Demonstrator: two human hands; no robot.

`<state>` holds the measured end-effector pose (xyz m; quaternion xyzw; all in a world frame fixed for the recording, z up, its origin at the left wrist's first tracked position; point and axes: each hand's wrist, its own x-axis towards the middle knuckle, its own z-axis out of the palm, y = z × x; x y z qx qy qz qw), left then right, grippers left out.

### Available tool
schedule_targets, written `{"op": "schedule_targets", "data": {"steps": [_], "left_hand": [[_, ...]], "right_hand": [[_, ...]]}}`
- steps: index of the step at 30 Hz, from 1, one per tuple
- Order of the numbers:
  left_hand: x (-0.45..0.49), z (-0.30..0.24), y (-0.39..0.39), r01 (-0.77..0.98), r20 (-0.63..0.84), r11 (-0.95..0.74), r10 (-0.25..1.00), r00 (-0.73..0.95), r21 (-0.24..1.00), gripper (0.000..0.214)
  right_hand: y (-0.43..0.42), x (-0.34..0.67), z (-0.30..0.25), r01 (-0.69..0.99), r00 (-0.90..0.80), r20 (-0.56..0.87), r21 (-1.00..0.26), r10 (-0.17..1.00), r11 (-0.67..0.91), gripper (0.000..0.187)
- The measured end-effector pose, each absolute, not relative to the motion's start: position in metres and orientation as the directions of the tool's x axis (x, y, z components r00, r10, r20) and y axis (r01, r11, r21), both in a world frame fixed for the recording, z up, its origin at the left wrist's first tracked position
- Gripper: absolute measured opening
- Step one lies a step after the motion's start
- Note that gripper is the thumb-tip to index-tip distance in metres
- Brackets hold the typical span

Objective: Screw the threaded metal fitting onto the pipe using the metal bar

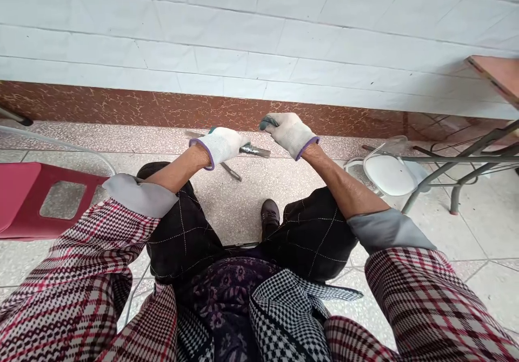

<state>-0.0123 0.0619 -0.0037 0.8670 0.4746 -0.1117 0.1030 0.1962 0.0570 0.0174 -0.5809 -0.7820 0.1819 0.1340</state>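
I sit with both arms stretched forward over my knees, wearing white work gloves with purple cuffs. My left hand [221, 144] is closed around a grey metal tool [255, 150] whose end sticks out to the right; a thin metal part [232, 171] hangs below the fist. My right hand [288, 132] is a closed fist just right of that tool, gripping something dark green [265, 124] at its top. Whether it touches the metal tool I cannot tell. Another grey piece [194, 134] shows left of my left hand.
A red plastic stool [24, 199] stands at my left. A white round fan-like object [387, 172] lies on the floor at right, beside metal table legs [454, 170] and a brown tabletop [497, 75]. A white tiled wall with a brown skirting [121, 107] is ahead. My shoe [270, 216] rests on speckled floor.
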Motion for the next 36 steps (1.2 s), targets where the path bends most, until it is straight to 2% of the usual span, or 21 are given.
{"op": "schedule_targets", "data": {"steps": [4, 7, 10, 14, 16, 18, 23, 26, 28, 32, 36], "left_hand": [[-0.013, 0.010, 0.059, 0.859, -0.175, -0.460, 0.848, 0.500, 0.225, 0.035], [-0.018, 0.015, 0.065, 0.880, -0.105, -0.404, 0.892, 0.439, 0.251, 0.036], [-0.025, 0.011, 0.077, 0.909, -0.123, -0.369, 0.910, 0.396, 0.196, 0.035], [-0.032, -0.003, 0.089, 0.928, -0.182, -0.370, 0.910, 0.373, 0.050, 0.035], [-0.032, -0.008, 0.089, 0.917, -0.219, -0.398, 0.898, 0.382, -0.030, 0.035], [-0.030, -0.010, 0.083, 0.891, -0.265, -0.451, 0.867, 0.421, -0.060, 0.034], [-0.016, 0.002, 0.061, 0.809, -0.299, -0.588, 0.771, 0.563, 0.009, 0.035], [-0.013, 0.012, 0.057, 0.842, -0.274, -0.537, 0.803, 0.529, 0.050, 0.037], [-0.015, 0.016, 0.059, 0.861, -0.231, -0.495, 0.830, 0.508, 0.114, 0.035], [-0.022, 0.010, 0.069, 0.871, -0.110, -0.414, 0.884, 0.454, 0.264, 0.037], [-0.028, 0.000, 0.080, 0.897, -0.121, -0.386, 0.901, 0.417, 0.215, 0.034]], "right_hand": [[0.058, 0.189, -0.006, 0.851, -0.343, -0.096, -0.454, 0.934, 0.266, 0.021], [0.038, 0.175, -0.010, 0.856, -0.408, -0.180, -0.417, 0.895, 0.306, 0.023], [0.014, 0.162, -0.001, 0.849, -0.451, -0.192, -0.394, 0.871, 0.353, 0.027], [-0.002, 0.155, 0.019, 0.863, -0.477, -0.186, -0.283, 0.859, 0.418, 0.027], [-0.001, 0.157, 0.026, 0.878, -0.456, -0.184, -0.250, 0.871, 0.407, 0.026], [0.005, 0.161, 0.029, 0.895, -0.411, -0.159, -0.258, 0.898, 0.365, 0.026], [0.039, 0.183, 0.020, 0.884, -0.333, -0.039, -0.361, 0.942, 0.297, 0.022], [0.055, 0.191, 0.006, 0.829, -0.339, -0.023, -0.479, 0.941, 0.287, 0.022], [0.057, 0.189, -0.001, 0.820, -0.331, -0.047, -0.509, 0.942, 0.263, 0.023], [0.041, 0.174, -0.004, 0.825, -0.387, -0.093, -0.480, 0.917, 0.299, 0.022], [0.020, 0.160, 0.004, 0.848, -0.445, -0.164, -0.393, 0.880, 0.356, 0.024]]}}
